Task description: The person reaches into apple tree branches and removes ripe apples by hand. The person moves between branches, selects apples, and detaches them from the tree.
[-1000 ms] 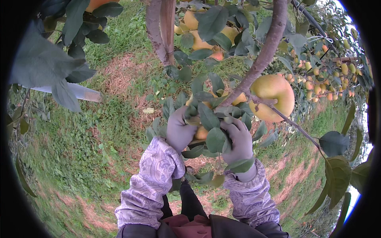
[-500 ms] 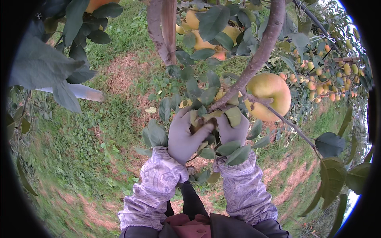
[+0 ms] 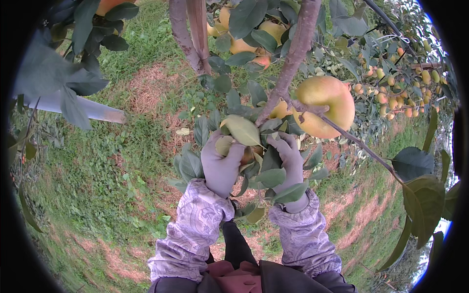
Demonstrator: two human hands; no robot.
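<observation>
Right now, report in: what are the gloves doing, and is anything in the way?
Left hand and right hand among leaves, either side of a fruit. Fruit mostly hidden. Leaves partly in the way.

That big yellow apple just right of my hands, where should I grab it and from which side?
I'd cup the rounded outer cheek of the apple, coming from the right with your right hand. That side looks full and bare, while the thick branch stands to its left and a thinner twig crosses its lower front.
</observation>
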